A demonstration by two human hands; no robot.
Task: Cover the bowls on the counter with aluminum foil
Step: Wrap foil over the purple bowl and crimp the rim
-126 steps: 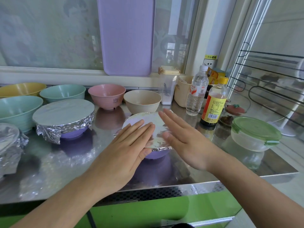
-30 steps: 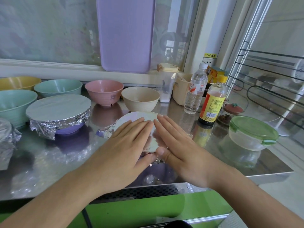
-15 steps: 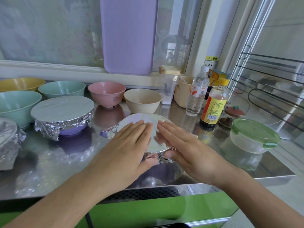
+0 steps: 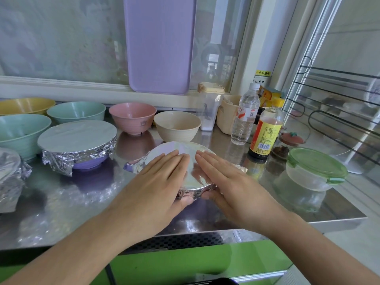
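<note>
- My left hand (image 4: 156,182) and right hand (image 4: 228,182) lay flat, fingers straight and together, on the foil (image 4: 185,151) over the front bowl on the counter (image 4: 61,202); thumbs pressed its near edge.
- Since four seconds ago that edge had gone from loose to crimped, so I judged this bowl nearly sealed.
- The pink bowl (image 4: 132,117) and cream bowl (image 4: 176,125) behind remained uncovered.

On the wall behind my counter a yellow sticker (image 4: 263,72) carries black Chinese characters, seemingly 小心, though the rest is too small for me to make out. The water bottle (image 4: 244,116) has a red-and-white label and the dark sauce bottle (image 4: 265,134) a yellow one with a barcode, but I cannot read either print.
</note>
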